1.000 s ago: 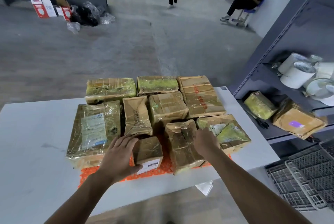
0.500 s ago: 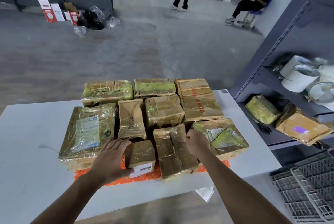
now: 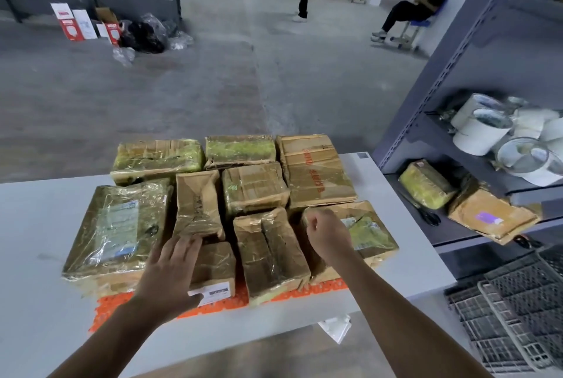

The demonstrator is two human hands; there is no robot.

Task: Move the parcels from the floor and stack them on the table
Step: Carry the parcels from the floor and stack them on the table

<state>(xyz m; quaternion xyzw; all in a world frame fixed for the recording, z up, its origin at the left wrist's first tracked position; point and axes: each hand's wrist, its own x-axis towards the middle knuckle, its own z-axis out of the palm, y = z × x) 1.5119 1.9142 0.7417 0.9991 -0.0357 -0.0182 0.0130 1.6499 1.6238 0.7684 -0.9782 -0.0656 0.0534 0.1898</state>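
Parcels (image 3: 256, 191) of brown taped cardboard crowding white counter (image 3: 36, 225); left hand (image 3: 170, 274) spread flat on small white-labelled parcel (image 3: 216, 268), right hand (image 3: 327, 233) curled, empty.

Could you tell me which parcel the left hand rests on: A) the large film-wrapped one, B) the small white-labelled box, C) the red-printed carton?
B: the left hand lies with straight fingers on the small brown taped cardboard box with a white label.
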